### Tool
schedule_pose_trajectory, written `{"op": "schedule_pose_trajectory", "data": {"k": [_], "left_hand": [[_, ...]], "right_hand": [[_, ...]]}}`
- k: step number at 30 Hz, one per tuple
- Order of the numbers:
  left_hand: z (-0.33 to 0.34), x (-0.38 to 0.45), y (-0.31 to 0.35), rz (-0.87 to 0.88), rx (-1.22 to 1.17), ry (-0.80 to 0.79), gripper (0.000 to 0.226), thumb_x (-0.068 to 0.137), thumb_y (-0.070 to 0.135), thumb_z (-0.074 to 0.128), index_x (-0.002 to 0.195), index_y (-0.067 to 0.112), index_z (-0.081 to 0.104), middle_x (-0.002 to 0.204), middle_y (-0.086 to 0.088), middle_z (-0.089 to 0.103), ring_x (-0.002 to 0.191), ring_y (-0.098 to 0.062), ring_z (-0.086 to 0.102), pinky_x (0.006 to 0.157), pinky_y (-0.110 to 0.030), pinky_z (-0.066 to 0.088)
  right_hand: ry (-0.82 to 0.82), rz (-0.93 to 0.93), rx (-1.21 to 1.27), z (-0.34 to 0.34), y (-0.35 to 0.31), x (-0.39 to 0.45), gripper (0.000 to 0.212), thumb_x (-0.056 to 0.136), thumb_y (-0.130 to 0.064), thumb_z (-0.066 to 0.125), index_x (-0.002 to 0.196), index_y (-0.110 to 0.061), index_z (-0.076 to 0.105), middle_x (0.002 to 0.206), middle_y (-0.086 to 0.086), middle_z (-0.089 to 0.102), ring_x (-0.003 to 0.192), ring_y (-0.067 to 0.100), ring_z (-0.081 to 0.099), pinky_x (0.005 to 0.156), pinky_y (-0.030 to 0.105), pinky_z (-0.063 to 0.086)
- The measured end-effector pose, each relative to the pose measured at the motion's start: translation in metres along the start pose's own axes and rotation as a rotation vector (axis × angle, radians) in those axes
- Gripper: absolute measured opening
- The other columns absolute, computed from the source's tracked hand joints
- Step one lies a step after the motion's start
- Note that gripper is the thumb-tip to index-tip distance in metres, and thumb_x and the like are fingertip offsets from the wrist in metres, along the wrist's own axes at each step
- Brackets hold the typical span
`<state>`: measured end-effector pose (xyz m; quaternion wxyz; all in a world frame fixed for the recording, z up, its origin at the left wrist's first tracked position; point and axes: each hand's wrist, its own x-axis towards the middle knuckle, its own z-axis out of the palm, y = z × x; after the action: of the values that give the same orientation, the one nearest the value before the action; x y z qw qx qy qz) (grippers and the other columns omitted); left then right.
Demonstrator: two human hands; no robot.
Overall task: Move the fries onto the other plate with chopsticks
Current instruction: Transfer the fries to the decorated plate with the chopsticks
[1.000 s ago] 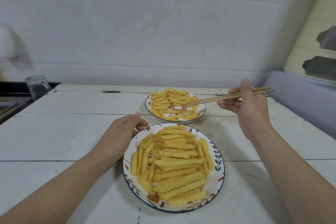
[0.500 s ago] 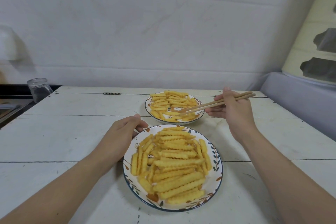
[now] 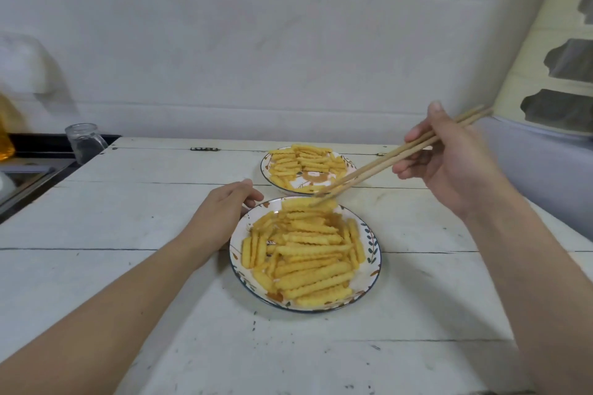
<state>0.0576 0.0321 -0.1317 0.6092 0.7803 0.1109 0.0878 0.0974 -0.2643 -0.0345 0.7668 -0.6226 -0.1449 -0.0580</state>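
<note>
Two leaf-patterned plates stand on the white table. The near plate (image 3: 372, 245) is heaped with crinkle-cut fries (image 3: 308, 253). The far plate (image 3: 266, 167) holds a thinner layer of fries (image 3: 305, 160) with bare centre showing. My right hand (image 3: 449, 163) holds a pair of wooden chopsticks (image 3: 394, 155), raised above the table. Their tips reach a fry (image 3: 298, 204) at the far edge of the near plate's pile. My left hand (image 3: 224, 212) rests against the near plate's left rim, thumb on the far edge.
A glass jar (image 3: 85, 141) stands at the table's far left corner beside a dark counter with a sink (image 3: 29, 170). A small metal hinge (image 3: 204, 149) lies at the table's back edge. A grey-blue ledge (image 3: 545, 163) runs along the right.
My right hand rose and drew back. The chopstick tips left the far plate and came toward me to the far edge of the near plate's fries. My left hand stayed on the rim.
</note>
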Motion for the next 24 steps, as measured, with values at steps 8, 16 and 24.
{"op": "schedule_pose_trajectory", "data": {"k": [8, 16, 24], "left_hand": [[0.000, -0.001, -0.001, 0.024, 0.020, 0.001, 0.045, 0.108, 0.044, 0.043, 0.098, 0.015, 0.075, 0.098, -0.004, 0.068, 0.077, -0.019, 0.061, 0.077, -0.035, 0.049], [0.000, 0.000, -0.002, 0.020, 0.011, -0.014, 0.045, 0.107, 0.045, 0.044, 0.097, 0.015, 0.076, 0.094, -0.002, 0.068, 0.075, -0.019, 0.062, 0.074, -0.035, 0.050], [0.002, 0.002, -0.003, 0.065, 0.034, -0.004, 0.048, 0.109, 0.044, 0.041, 0.097, 0.014, 0.076, 0.089, 0.000, 0.069, 0.071, -0.014, 0.062, 0.071, -0.030, 0.049]], "right_hand": [[-0.152, -0.021, -0.147, 0.010, -0.027, -0.033, 0.050, 0.094, -0.045, 0.049, 0.067, -0.004, 0.060, 0.049, 0.015, 0.054, 0.042, 0.032, 0.062, 0.041, 0.030, 0.050], [-0.236, -0.027, -0.256, 0.018, -0.020, -0.041, 0.041, 0.083, -0.045, 0.059, 0.060, -0.013, 0.069, 0.049, 0.015, 0.058, 0.043, 0.031, 0.064, 0.040, 0.030, 0.051], [0.034, -0.167, -0.119, 0.012, -0.003, -0.003, 0.035, 0.104, -0.029, 0.052, 0.078, -0.006, 0.061, 0.057, 0.008, 0.063, 0.051, 0.027, 0.066, 0.051, 0.032, 0.056]]}}
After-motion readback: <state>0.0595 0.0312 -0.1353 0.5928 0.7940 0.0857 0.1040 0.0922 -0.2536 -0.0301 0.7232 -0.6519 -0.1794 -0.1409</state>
